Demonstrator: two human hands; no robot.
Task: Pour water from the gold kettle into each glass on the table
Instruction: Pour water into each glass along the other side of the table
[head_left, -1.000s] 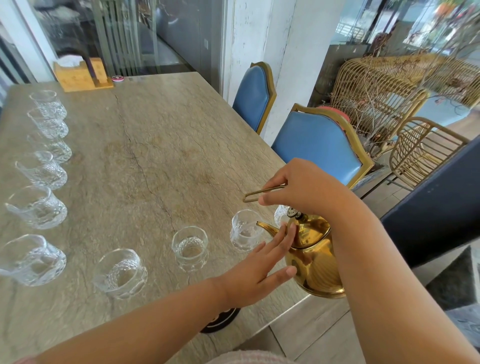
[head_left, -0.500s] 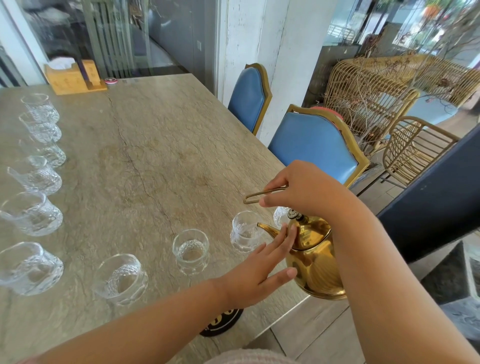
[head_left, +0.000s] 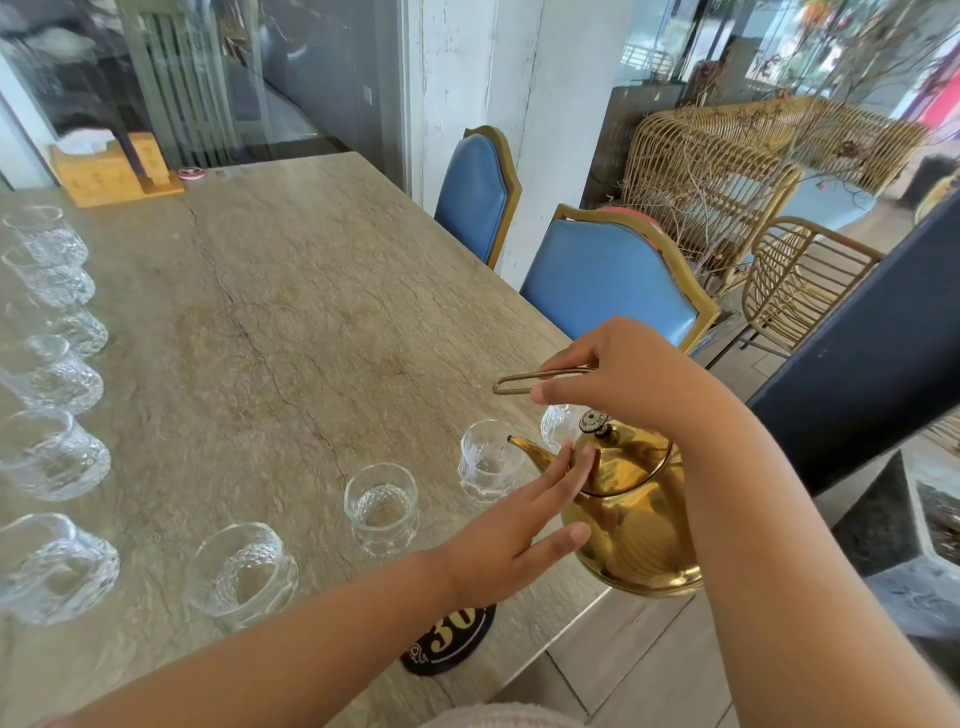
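Note:
The gold kettle (head_left: 634, 519) hangs over the table's near right corner, its spout pointing left beside a clear glass (head_left: 488, 460). My right hand (head_left: 618, 376) grips the kettle's thin wire handle from above. My left hand (head_left: 514, 535) has straight fingers resting on the kettle's lid and shoulder. Another glass (head_left: 558, 423) is partly hidden behind the kettle. More glasses stand in a row along the front: one (head_left: 382, 506) and one (head_left: 241, 574). Several glasses line the left edge, such as one (head_left: 54, 566).
The stone table (head_left: 291, 322) stretches away ahead. A wooden tissue box (head_left: 111, 166) sits at its far end. A black number plate (head_left: 449, 636) lies at the near edge. Two blue chairs (head_left: 608, 286) stand on the right, with rattan chairs (head_left: 795, 280) beyond.
The view has shifted slightly. Both hands and the kettle hold nearly the same pose beside the glass.

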